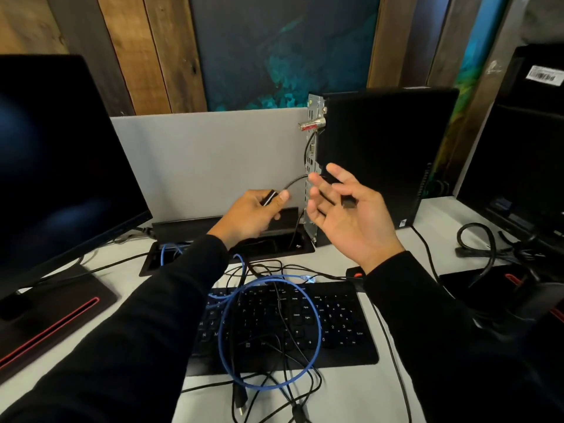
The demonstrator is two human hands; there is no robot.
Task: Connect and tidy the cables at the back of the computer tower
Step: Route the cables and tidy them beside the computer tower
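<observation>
Step in hand: judged from the frame, fitting one black plug into the rear panel of the tall black computer tower [381,154], which stands upright at centre right of the frame on the white tabletop [351,398].
Left hand: the left hand [253,215], at centre frame, is closed around a small black connector block with a pale edge [270,197], thumb pressed on top; a thin black cable [294,180] arcs from it toward the tower.
Right hand: the right hand [345,215] is spread, palm up, fingers loose, just beside the silver perforated rear panel [311,166] of the tower; a small dark piece lies against its fingers, but I cannot tell whether it is gripped or what it is.
Ports: they face left in the frame and are seen edge-on, so the free socket cannot be told from here.
Doing it well: probably turn the head or the tower until the socket shows, match the plug's shape to it, steady the tower with the free hand, push straight, never force.
Slack to tidy: a blue network cable coiled in a loop [268,331] and several tangled thin black leads [290,380] lie over the black keyboard [335,325] at lower centre.
Risk: dragging the loop could snag the keyboard.
</observation>
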